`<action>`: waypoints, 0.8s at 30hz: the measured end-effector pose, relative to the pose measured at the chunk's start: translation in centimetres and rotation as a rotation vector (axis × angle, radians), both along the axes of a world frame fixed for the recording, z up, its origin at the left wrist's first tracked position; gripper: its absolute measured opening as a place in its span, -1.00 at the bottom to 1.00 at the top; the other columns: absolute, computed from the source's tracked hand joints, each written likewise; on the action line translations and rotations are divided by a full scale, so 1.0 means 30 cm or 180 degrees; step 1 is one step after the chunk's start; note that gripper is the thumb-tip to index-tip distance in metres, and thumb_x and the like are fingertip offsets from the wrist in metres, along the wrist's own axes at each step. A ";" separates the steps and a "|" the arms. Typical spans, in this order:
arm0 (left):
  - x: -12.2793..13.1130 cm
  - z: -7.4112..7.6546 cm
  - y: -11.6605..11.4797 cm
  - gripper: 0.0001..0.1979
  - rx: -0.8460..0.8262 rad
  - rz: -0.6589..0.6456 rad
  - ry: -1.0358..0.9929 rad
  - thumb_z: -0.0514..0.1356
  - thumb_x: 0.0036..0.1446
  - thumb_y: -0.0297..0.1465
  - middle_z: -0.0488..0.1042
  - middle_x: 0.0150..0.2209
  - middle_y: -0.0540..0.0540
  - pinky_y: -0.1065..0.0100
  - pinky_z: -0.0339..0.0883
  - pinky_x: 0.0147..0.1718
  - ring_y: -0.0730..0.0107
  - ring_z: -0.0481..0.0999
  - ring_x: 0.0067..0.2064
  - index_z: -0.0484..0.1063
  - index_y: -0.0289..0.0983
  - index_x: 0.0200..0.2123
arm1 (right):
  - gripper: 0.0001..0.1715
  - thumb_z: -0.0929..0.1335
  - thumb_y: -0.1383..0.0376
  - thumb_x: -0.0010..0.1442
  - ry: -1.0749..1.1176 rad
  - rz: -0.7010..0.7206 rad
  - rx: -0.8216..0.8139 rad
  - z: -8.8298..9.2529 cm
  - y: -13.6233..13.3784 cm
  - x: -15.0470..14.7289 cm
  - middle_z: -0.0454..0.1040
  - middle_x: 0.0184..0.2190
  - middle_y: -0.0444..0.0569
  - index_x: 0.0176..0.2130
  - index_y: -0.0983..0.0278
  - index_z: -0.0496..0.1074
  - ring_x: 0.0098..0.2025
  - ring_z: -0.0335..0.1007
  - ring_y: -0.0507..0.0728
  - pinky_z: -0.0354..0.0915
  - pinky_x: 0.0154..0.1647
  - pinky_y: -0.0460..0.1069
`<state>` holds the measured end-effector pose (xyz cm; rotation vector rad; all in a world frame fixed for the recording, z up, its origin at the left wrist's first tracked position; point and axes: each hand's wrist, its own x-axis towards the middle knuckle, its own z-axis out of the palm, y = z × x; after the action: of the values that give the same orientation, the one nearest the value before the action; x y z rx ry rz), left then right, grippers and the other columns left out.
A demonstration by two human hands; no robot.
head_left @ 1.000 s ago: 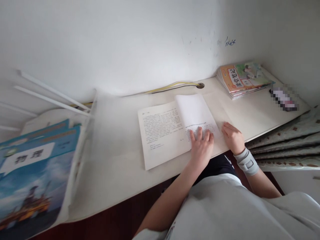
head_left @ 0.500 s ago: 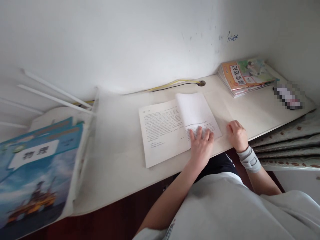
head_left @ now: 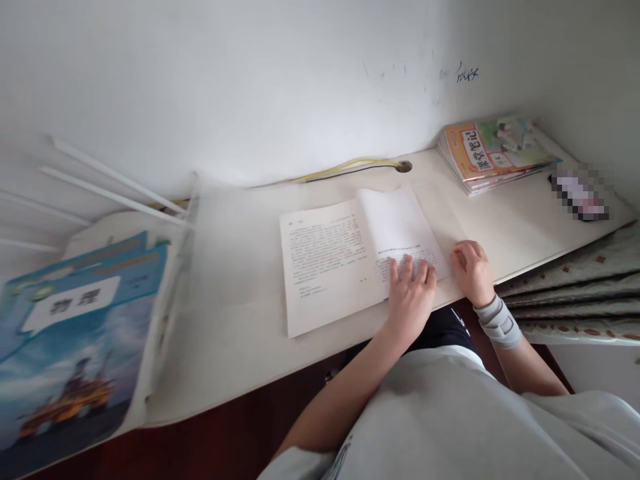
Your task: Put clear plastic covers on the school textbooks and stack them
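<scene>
An open book of printed text lies on the white desk, tilted slightly to my view. Its left page is covered in small print. The right page is blank at the top, bulges up near the spine and has lines of text lower down. Across the lower part of that page rests my left hand, palm down with its fingers spread. My right hand is curled into a loose fist on the desk, just right of the book. Nothing shows inside it. A grey wrist brace wraps that wrist.
Booklets are stacked at the back right, near a pixelated dark object. Blue textbooks and white rack bars stand at left. A yellow cable runs along the wall into a desk hole. A patterned curtain hangs right.
My left hand has slid a little to the right across the right page, and that page's right edge has shifted slightly right. My right hand has barely moved, remaining curled.
</scene>
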<state>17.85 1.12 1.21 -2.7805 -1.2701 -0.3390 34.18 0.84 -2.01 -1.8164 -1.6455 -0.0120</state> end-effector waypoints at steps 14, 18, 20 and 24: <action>-0.003 -0.043 -0.037 -0.72 0.0154 -0.0368 -0.0205 -0.01 0.22 -0.54 0.50 -0.04 -0.16 -0.09 0.11 0.10 0.06 0.40 0.07 0.45 -0.30 -0.11 | -0.52 0.25 0.09 0.21 -0.1033 -0.0060 -0.0424 0.007 0.003 -0.027 0.38 0.02 0.13 0.03 0.28 0.37 0.04 0.20 0.26 0.13 -0.08 0.10; -0.031 0.024 0.052 -0.78 -0.0593 -0.0958 -0.0140 0.01 0.25 -0.43 0.55 -0.13 -0.09 0.13 0.25 0.00 0.24 0.48 -0.05 0.44 -0.24 -0.17 | -0.55 0.24 0.12 0.23 -0.1209 -0.0032 -0.0518 0.004 0.003 -0.030 0.35 0.06 0.09 0.06 0.19 0.36 0.03 0.18 0.26 0.10 -0.07 0.10; -0.029 0.080 0.158 -0.77 -0.0949 -0.1131 -0.0071 0.01 0.27 -0.33 0.54 -0.16 -0.07 0.29 0.30 -0.11 0.34 0.51 -0.14 0.42 -0.22 -0.15 | -0.59 0.23 0.13 0.24 -0.1274 -0.0037 -0.0517 0.002 0.003 -0.032 0.34 0.07 0.07 0.06 0.12 0.37 0.04 0.18 0.25 0.08 -0.07 0.10; 0.015 0.134 0.435 -0.68 -0.0558 -0.0145 0.0143 -0.09 0.28 -0.39 0.44 -0.01 -0.20 0.15 0.18 0.01 0.17 0.35 0.07 0.34 -0.28 0.00 | -0.62 0.23 0.12 0.24 -0.1273 -0.0058 -0.0485 -0.002 0.002 -0.034 0.34 0.07 0.05 0.03 0.07 0.39 0.04 0.16 0.24 0.07 -0.07 0.09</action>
<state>18.31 14.19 5.23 -2.9470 -1.2871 -0.1740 33.15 0.90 -2.07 -2.0419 -1.9463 -0.2818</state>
